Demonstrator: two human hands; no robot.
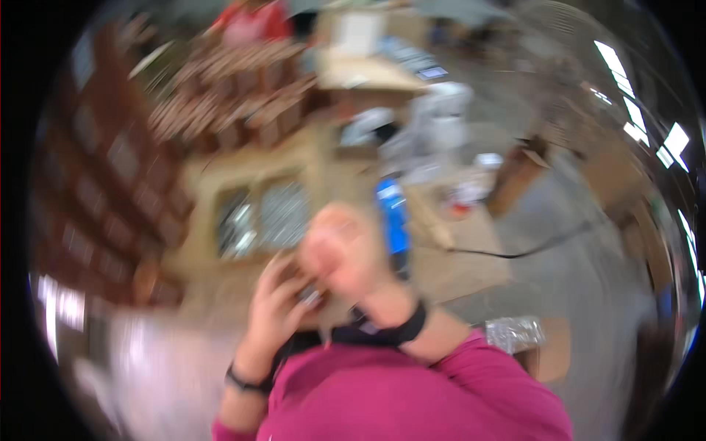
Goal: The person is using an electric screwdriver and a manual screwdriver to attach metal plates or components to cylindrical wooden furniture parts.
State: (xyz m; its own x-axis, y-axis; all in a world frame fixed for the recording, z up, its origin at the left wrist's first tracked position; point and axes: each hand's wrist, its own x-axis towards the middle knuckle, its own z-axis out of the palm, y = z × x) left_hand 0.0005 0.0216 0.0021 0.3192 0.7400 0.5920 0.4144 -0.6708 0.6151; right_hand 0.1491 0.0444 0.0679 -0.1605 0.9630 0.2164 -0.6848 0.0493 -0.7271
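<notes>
Motion blurs the view. My left hand (278,303) is closed, its fingers curled near a small shiny thing (309,296) too smeared to name. Just right of it and higher, my right hand (342,246) is closed like a fist; whatever it grips is hidden. The hands are close together in front of my body. Beyond them lies a tan wooden-looking tray (200,213) with two openings, filled with small shiny metal pieces (285,213). A long blue object (393,213) with a dark lower end is right of my right hand.
Reddish-brown pieces are stacked in rows (95,198) at left and in a pile (235,92) beyond the tray. A person in red (257,22) is at the far side. A black cable (515,255) runs right; a box (553,349) with clear plastic (515,333) stands lower right.
</notes>
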